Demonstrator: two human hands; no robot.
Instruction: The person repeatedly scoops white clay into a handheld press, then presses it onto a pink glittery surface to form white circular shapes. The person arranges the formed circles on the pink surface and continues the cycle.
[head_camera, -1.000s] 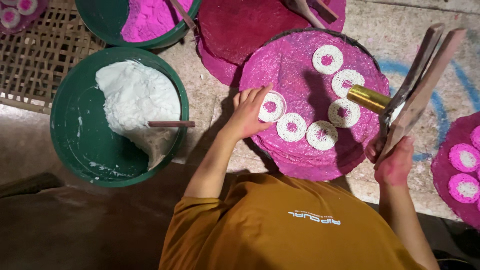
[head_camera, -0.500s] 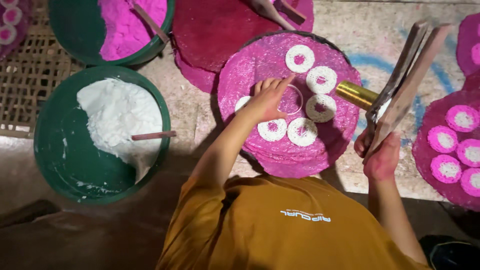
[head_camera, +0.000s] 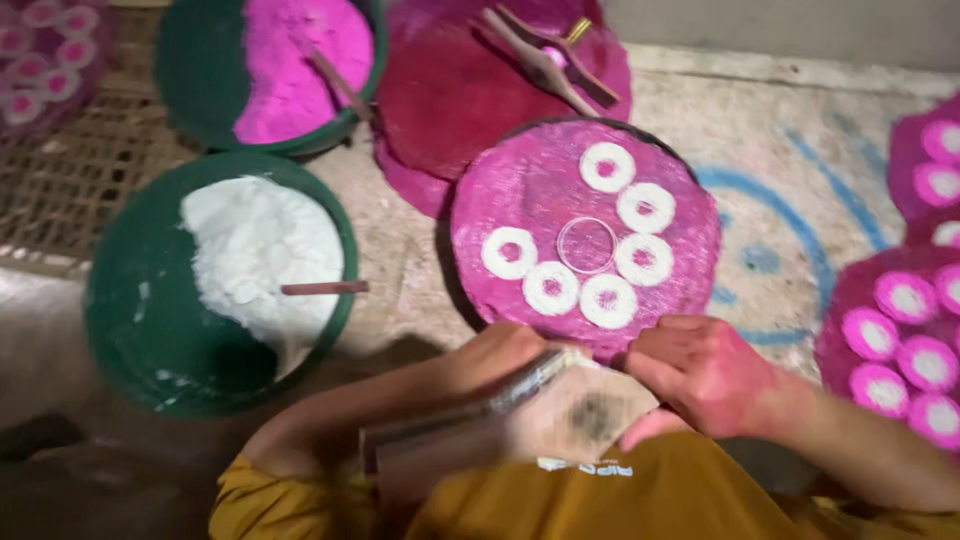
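Note:
Both my hands hold a flat wooden press tool with a metal barrel, blurred, close to my chest above my yellow shirt. My left hand grips its left side and my right hand, stained pink, grips its right side. Just beyond the hands lies a round pink tray with several white rings with pink centres, such as one ring. A thin clear ring lies among them on the tray.
A green bowl of white powder with a brown stick sits at the left. A green bowl of pink powder stands behind it. A dark red tray carries wooden tongs. Trays of pink discs lie at the right, a woven mat at far left.
My left hand left the pink tray, where a clear ring now lies, and joined my right hand on the wooden tool. The tool came down from the tray's right side to my chest.

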